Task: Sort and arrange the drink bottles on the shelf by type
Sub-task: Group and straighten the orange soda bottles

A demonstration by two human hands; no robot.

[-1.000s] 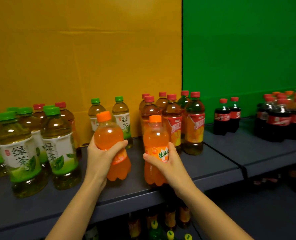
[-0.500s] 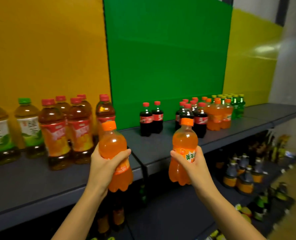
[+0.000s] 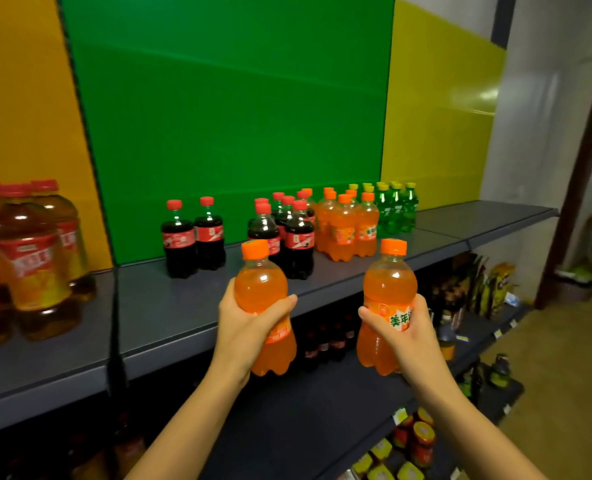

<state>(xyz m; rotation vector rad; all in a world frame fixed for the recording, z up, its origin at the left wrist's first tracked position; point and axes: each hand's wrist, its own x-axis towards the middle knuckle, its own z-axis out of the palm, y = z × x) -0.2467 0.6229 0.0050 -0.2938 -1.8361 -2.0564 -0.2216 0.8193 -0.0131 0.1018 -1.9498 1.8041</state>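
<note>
My left hand [image 3: 244, 325] grips an orange soda bottle [image 3: 265, 296] with an orange cap, held upright in front of the grey shelf [image 3: 170, 317]. My right hand [image 3: 410, 332] grips a second orange soda bottle [image 3: 386, 289], also upright, off the shelf's front edge. On the shelf behind stand a cluster of orange soda bottles [image 3: 344, 225], several cola bottles with red caps [image 3: 287, 230], two cola bottles apart on the left [image 3: 192, 233], and green soda bottles [image 3: 396, 207] farther right.
Large red-capped iced tea bottles [image 3: 31, 261] stand at the shelf's left. Lower shelves [image 3: 322, 420] hold more bottles and packets. Yellow, green and lime panels back the shelf. The shelf's right end [image 3: 484, 216] carries nothing. Floor lies at right.
My view has swung right along the shelf, away from the green tea bottles. Both hands still carry the orange soda bottles, now in front of the cola and orange soda groups.
</note>
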